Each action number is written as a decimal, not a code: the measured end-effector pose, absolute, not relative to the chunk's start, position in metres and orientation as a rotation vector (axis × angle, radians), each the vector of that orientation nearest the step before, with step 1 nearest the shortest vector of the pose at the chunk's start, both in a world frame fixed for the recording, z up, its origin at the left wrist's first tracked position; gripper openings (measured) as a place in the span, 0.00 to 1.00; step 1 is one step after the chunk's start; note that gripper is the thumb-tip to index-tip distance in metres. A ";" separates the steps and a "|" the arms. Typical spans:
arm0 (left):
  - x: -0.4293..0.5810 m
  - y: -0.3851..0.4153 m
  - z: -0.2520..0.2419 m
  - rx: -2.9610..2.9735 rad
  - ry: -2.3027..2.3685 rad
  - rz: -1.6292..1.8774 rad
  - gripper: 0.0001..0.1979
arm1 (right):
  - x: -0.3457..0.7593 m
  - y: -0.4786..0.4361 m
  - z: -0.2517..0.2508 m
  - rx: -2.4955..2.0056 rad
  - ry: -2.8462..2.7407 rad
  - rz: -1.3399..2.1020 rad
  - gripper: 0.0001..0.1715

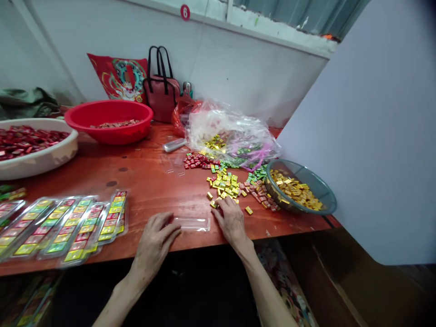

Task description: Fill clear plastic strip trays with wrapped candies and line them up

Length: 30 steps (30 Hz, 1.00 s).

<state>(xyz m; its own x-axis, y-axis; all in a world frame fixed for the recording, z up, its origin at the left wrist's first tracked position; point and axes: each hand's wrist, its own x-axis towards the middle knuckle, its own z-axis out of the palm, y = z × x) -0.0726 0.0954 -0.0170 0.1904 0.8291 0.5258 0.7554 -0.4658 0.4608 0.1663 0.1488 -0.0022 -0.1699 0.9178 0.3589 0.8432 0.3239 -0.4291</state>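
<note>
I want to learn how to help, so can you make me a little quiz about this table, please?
1. Fill in: the left hand is at one end of a clear plastic ___.
2. True or false: the right hand is at the loose yellow pieces.
3. Which one holds gold pieces: A white basin, B see-through bowl, C red basin?
Key: 1 tray; 2 true; 3 B.
</note>
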 end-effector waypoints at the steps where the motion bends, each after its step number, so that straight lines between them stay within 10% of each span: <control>1: -0.068 0.096 -0.017 2.344 1.561 1.136 0.13 | 0.168 0.151 -0.003 -1.539 -2.052 0.182 0.04; 30: -0.016 0.076 0.024 0.825 1.125 1.223 0.13 | 0.146 0.102 0.024 -0.990 -1.803 0.855 0.08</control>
<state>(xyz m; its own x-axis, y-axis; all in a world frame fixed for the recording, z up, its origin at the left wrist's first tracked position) -0.0156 0.0759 0.0242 -0.0274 0.9781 -0.2063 -0.2875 0.1899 0.9388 0.1464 0.1022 0.0242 -0.2923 0.8834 0.3662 0.2756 0.4446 -0.8523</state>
